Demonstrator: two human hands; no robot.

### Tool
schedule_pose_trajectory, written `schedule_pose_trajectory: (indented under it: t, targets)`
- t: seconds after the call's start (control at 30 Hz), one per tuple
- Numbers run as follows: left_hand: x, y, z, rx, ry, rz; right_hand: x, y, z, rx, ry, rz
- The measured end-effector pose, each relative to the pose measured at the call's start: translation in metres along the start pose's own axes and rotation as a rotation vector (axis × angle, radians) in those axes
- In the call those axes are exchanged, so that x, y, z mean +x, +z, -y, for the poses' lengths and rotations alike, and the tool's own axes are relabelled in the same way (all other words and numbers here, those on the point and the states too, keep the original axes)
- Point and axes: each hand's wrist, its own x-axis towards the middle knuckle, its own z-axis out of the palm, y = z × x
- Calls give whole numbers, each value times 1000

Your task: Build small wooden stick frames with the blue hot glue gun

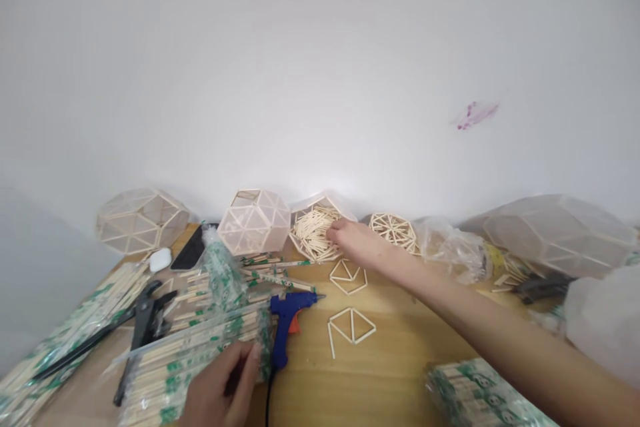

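Observation:
My right hand (344,235) reaches into a faceted bowl (325,201) at the back. Its fingers are drawn together at a heap of short wooden sticks (313,230), and what they pinch is hidden. Lower down, my left hand (223,383) is curled with thumb and forefinger together, over plastic-wrapped chopsticks (155,380); I cannot make out anything in it. Between the hands lies a blue glue gun (286,323) with an orange trigger. Two flat frames of sticks rest on the wood, a nearer frame (352,325) with one loose-ended leg and a farther frame (349,290).
Stick domes line the wall: a left dome (143,223), a covered dome (255,223), an uncovered one (395,230) and a large right dome (560,233). Black cutters (143,320), a phone (189,250) and a white case (161,259) lie left. More wrapped chopsticks (480,390) lie front right.

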Motion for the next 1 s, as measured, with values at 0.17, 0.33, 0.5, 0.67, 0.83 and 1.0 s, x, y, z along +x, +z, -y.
schedule_pose_trajectory:
  t: [0.17,0.33,0.5,0.67,0.83,1.0]
  targets:
    - [21,12,-13,257,-3,93,10,3,1,-51,0,30]
    - [40,23,-39,452,-141,229,4,1,6,-75,-14,-12]
    - [43,33,-41,544,-150,266,-35,18,10,100,-103,-417]
    - [38,35,-30,484,-107,161,-81,66,10,504,-92,-693]
    - [37,25,-21,199,-7,63,-95,105,6,729,102,-692]
    - [32,17,-23,-8,-93,93,-91,109,3,966,234,-634]
